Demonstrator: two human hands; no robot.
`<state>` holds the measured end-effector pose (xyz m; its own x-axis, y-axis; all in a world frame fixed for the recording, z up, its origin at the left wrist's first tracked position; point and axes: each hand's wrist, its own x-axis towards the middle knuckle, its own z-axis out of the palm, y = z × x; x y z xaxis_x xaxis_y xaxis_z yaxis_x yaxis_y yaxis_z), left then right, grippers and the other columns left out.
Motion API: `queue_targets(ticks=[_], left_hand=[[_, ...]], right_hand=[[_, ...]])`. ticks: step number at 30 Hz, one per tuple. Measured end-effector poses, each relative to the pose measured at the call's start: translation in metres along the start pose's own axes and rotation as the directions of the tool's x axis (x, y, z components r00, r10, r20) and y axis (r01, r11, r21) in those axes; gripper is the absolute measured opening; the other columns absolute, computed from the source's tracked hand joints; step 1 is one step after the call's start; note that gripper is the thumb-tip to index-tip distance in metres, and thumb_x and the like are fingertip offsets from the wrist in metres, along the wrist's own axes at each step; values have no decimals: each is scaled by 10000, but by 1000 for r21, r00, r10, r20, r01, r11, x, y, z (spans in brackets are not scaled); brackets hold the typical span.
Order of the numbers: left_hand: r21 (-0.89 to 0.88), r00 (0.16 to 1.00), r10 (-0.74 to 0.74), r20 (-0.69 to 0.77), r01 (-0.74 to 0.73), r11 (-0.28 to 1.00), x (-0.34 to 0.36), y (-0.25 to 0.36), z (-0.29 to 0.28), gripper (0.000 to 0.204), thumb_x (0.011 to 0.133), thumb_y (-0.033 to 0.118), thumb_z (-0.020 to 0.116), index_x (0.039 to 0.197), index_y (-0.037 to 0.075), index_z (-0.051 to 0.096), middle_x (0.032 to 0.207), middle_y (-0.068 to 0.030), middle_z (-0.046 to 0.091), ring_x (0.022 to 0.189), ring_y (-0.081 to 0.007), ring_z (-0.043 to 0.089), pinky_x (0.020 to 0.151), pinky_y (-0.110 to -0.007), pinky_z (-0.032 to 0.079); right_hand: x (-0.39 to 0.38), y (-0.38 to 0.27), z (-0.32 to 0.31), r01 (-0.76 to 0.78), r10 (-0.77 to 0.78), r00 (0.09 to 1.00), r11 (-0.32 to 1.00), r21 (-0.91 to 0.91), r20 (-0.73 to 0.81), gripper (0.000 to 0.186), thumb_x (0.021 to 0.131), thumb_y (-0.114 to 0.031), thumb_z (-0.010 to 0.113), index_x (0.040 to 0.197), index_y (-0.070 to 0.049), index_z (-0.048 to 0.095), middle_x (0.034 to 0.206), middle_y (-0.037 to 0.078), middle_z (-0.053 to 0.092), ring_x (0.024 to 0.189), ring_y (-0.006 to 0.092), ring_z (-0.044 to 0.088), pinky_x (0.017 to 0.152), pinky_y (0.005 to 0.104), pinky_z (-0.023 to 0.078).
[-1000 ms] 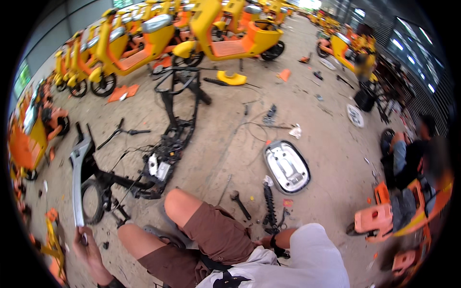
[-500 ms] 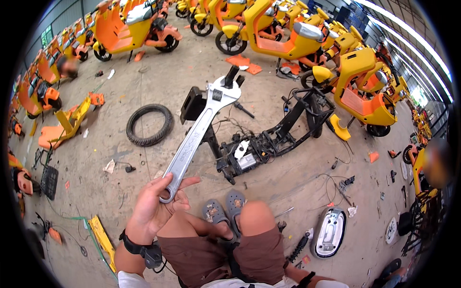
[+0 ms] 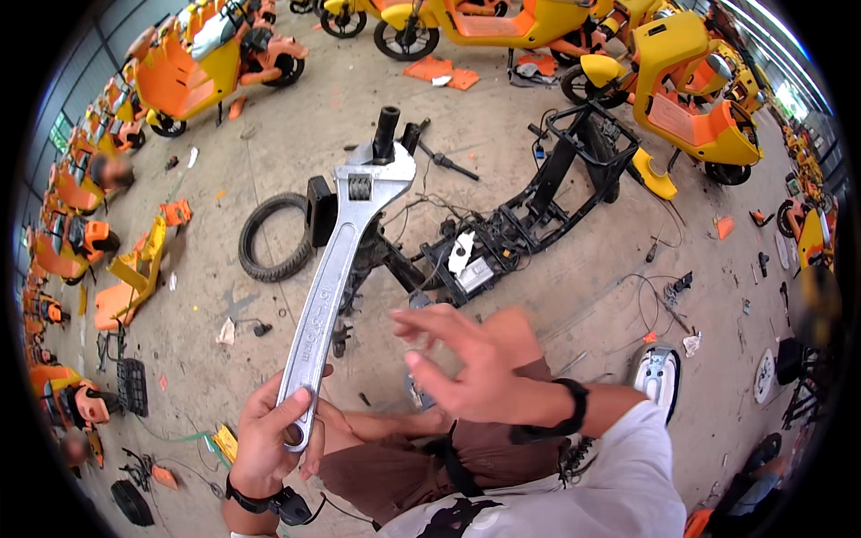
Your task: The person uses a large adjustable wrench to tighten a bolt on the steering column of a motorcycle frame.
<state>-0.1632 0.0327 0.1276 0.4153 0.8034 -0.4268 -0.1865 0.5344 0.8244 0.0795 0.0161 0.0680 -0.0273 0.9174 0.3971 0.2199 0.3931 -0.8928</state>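
My left hand point(image 3: 273, 421) is closed around the near end of a long silver metal adjustable wrench point(image 3: 325, 309), the thumb pressed on the flat handle just above its round hole. The wrench slants up and away from me, left of the middle of the scene, its head at the far end. A black cylindrical tube point(image 3: 387, 134) shows at the head's opening — whether the head grips it or only overlaps it in my view, I cannot tell. My right hand point(image 3: 466, 363) is in the air to the right of the handle, apart from it and empty, the thumb well away from the loosely bent fingers (a black band point(image 3: 574, 408) sits on that wrist). Farther off to the right lies a black tubular metal scooter frame point(image 3: 549, 184), with a silver rectangular box point(image 3: 475, 275) set in its nearer part. To the left of the wrench, a round black rubber tyre point(image 3: 248, 238) lies on the tan concrete floor point(image 3: 296, 134). Near me on the right, beyond my forearm, is an oval white shell with a dark rim point(image 3: 657, 377) — partly hidden by my sleeve. Far right stands a yellow scooter with an orange footboard point(image 3: 691, 117), and a curved yellow plastic panel point(image 3: 652, 175) lies between it and the frame.
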Motion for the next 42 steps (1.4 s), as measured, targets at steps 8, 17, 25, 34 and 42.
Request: queue_targets(ticks=[8, 17, 25, 34, 42], left_hand=[[76, 998, 27, 54, -31, 997, -22, 37, 22, 453, 942, 130, 494, 1310, -94, 353, 717, -298, 609, 302, -225, 476, 260, -273, 311], [177, 999, -36, -16, 39, 983, -31, 76, 27, 356, 911, 111, 523, 1186, -100, 441, 671, -301, 609, 288, -187, 444, 260, -253, 288], [401, 995, -82, -51, 96, 911, -21, 144, -3, 405, 853, 89, 597, 1172, -144, 507, 615, -228, 612, 355, -193, 523, 294, -243, 325], [736, 978, 120, -168, 44, 675, -2, 200, -8, 396, 797, 58, 653, 1123, -153, 577, 686, -148, 637, 454, -192, 596, 408, -271, 461], [816, 931, -263, -254, 352, 458, 13, 185, 8, 398, 981, 308, 523, 1151, -50, 489, 827, -169, 696, 531, -193, 658, 445, -261, 517]], right_hand=[[84, -3, 57, 617, -670, 741, 704, -351, -39, 517, 690, -157, 733, 1184, -76, 602, 1085, 101, 601, 1126, 267, 545, 1033, 467, 371], [132, 11, 66, 747, -781, 620, 616, -250, -72, 172, 709, -192, 768, 689, -94, 628, 598, 16, 531, 531, 202, 532, 510, 329, 398], [160, -2, 82, 707, -744, 652, 667, -236, -148, 138, 720, -196, 751, 731, -113, 641, 616, 12, 519, 575, 203, 535, 534, 328, 396], [190, -5, 104, 627, -706, 679, 701, -341, -202, 122, 714, -177, 739, 804, -131, 672, 646, -8, 542, 631, 180, 550, 572, 316, 408], [178, 12, 113, 658, -734, 662, 665, -354, -150, 109, 715, -183, 746, 776, -132, 671, 637, -21, 555, 603, 164, 536, 539, 308, 393]])
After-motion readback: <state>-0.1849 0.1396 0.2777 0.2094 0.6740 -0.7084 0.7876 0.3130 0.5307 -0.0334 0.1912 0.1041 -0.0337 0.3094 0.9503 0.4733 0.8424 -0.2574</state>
